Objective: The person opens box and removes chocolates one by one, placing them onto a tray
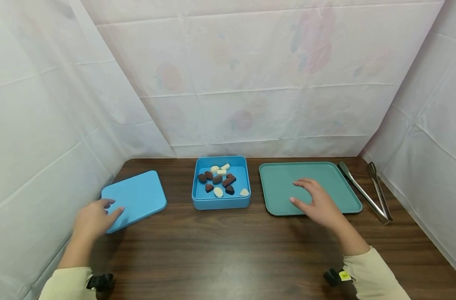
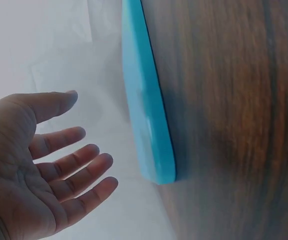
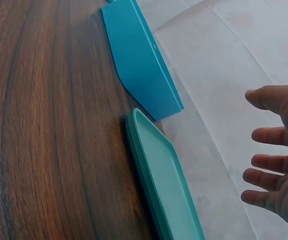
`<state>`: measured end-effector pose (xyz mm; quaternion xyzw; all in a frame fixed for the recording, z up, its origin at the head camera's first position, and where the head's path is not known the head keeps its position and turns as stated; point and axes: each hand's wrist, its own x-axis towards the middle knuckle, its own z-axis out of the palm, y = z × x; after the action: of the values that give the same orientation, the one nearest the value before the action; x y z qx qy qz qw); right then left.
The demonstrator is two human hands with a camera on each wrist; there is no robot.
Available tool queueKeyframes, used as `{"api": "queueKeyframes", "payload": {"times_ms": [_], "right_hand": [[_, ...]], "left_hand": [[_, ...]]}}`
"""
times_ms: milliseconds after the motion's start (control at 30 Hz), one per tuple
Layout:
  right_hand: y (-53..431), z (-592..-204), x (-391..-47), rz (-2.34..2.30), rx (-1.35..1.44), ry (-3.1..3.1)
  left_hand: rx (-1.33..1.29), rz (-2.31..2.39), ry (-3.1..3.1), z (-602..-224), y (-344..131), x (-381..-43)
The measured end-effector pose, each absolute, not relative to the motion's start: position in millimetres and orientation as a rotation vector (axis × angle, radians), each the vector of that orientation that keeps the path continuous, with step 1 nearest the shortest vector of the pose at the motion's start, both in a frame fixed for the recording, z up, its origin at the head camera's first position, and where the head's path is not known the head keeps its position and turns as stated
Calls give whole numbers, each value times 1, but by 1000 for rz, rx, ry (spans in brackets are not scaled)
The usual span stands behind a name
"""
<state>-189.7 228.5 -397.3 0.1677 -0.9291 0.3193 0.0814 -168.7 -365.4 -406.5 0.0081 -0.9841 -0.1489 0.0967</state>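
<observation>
My left hand (image 1: 93,219) hovers over the near left part of a flat blue lid (image 1: 139,198), fingers spread and holding nothing. In the left wrist view, a gap separates the hand (image 2: 39,170) from the lid (image 2: 146,110). Above the green tray (image 1: 280,179) is my right hand (image 1: 319,204), its fingers loosely bent and apart. The right wrist view shows that hand (image 3: 283,155) clear of the tray (image 3: 166,175). Between the hands stands an uncovered blue box (image 1: 221,203) with several dark and white chocolates (image 1: 217,179) inside.
Metal tongs (image 1: 366,196) lie spread at the tray's right side. White cloth (image 1: 250,83) walls rise behind and at both sides of the brown wooden table (image 1: 220,250).
</observation>
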Motion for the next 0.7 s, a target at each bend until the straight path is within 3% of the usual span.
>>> {"api": "queueKeyframes", "payload": {"times_ms": [700], "right_hand": [[262,-394,-179,713,569,-2675]], "left_hand": [[-105,-511,-2645,-407,-315,-159]]}}
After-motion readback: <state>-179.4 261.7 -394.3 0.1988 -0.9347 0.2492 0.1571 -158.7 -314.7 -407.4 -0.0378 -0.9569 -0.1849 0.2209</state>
